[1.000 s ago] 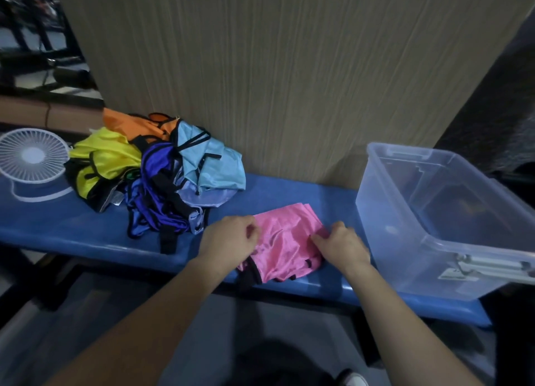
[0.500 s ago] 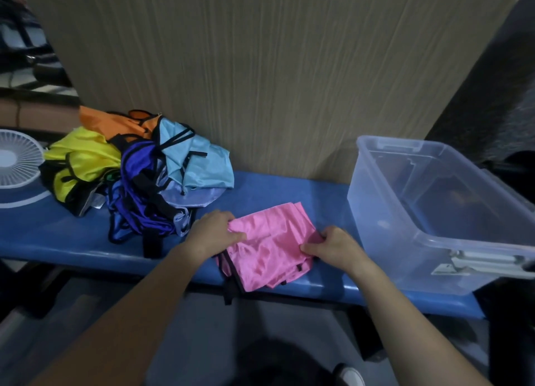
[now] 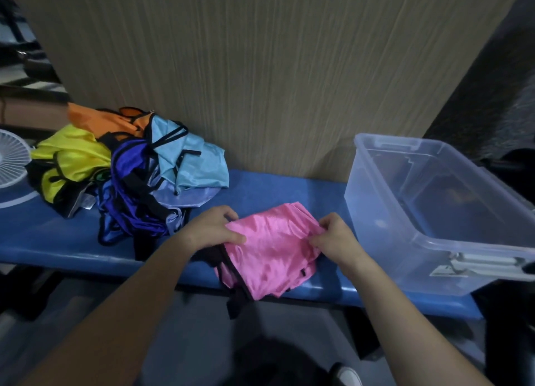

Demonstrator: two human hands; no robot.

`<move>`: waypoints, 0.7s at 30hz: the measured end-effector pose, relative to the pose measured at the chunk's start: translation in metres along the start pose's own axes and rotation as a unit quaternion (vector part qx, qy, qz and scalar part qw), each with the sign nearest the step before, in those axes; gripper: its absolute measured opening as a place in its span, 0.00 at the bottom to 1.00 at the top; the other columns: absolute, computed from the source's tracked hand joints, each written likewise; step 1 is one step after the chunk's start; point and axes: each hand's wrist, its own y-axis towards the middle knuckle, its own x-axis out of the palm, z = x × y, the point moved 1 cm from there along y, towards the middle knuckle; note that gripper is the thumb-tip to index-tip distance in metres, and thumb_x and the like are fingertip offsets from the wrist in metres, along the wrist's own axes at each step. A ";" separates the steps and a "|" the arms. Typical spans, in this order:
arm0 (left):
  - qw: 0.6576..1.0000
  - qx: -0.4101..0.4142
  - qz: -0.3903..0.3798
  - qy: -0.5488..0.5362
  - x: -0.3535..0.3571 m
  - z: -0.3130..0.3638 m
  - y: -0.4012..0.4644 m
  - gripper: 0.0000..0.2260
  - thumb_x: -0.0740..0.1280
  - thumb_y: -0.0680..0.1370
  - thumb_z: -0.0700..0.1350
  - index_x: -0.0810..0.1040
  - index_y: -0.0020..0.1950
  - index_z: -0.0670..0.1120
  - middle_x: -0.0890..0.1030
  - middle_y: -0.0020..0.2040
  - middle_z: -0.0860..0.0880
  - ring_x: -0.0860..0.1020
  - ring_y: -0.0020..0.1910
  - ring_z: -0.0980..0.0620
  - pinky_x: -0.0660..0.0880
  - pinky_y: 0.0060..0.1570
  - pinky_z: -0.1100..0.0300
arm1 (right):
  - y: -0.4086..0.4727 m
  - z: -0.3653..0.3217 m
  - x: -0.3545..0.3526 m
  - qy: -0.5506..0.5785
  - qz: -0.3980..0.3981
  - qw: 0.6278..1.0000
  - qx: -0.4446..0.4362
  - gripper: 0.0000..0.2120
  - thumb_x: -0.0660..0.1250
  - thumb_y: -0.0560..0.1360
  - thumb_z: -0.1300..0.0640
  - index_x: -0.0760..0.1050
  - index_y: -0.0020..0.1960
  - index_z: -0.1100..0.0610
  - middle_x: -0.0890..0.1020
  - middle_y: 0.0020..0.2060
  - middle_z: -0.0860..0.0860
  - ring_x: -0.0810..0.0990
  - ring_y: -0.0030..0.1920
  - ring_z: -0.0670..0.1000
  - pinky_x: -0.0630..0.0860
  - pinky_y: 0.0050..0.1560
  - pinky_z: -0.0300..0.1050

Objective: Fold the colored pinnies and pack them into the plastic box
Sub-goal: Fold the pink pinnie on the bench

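A folded pink pinny (image 3: pixel 272 249) with black trim lies on the blue bench (image 3: pixel 43 241), its near edge hanging over the front. My left hand (image 3: pixel 211 229) grips its left edge, thumb on top. My right hand (image 3: pixel 333 238) pinches its right edge. A clear plastic box (image 3: pixel 434 241) stands to the right on the bench, with nothing visible inside. A heap of unfolded pinnies lies to the left: light blue (image 3: pixel 194 165), dark blue (image 3: pixel 127 189), yellow (image 3: pixel 69 160) and orange (image 3: pixel 95 119).
A white fan (image 3: pixel 11 160) sits at the far left of the bench. A wood-grain panel (image 3: pixel 260 67) rises right behind the bench. My shoe (image 3: pixel 346 377) shows on the floor below.
Both hands have lifted the pinny's side edges and drawn it slightly toward the bench's front edge. The view has shifted a little.
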 end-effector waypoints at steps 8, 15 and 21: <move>1.000 0.002 0.012 -0.023 0.007 0.027 0.009 0.18 0.71 0.76 0.60 0.84 0.52 0.45 0.85 0.49 0.50 0.82 0.50 0.51 0.76 0.55 0.56 | 0.007 -0.002 0.003 0.029 0.072 0.996 -0.054 0.14 0.63 0.71 0.68 0.72 0.51 0.52 0.79 0.42 0.49 0.80 0.44 0.53 0.79 0.45 0.49; 0.998 -0.008 0.002 -0.056 0.028 0.051 0.040 0.30 0.72 0.75 0.59 0.73 0.72 0.44 0.78 0.67 0.49 0.77 0.64 0.52 0.70 0.62 0.61 | 0.001 0.002 0.002 -0.014 -0.061 0.995 -0.074 0.25 0.69 0.69 0.67 0.70 0.61 0.46 0.81 0.49 0.51 0.83 0.43 0.54 0.83 0.44 0.55; 0.994 -0.012 -0.037 -0.098 0.030 0.049 0.047 0.18 0.76 0.72 0.54 0.84 0.48 0.39 0.86 0.43 0.44 0.84 0.42 0.48 0.77 0.42 0.57 | -0.004 -0.003 0.007 0.011 -0.052 0.994 -0.093 0.36 0.67 0.68 0.71 0.66 0.68 0.41 0.80 0.50 0.48 0.83 0.43 0.54 0.83 0.44 0.51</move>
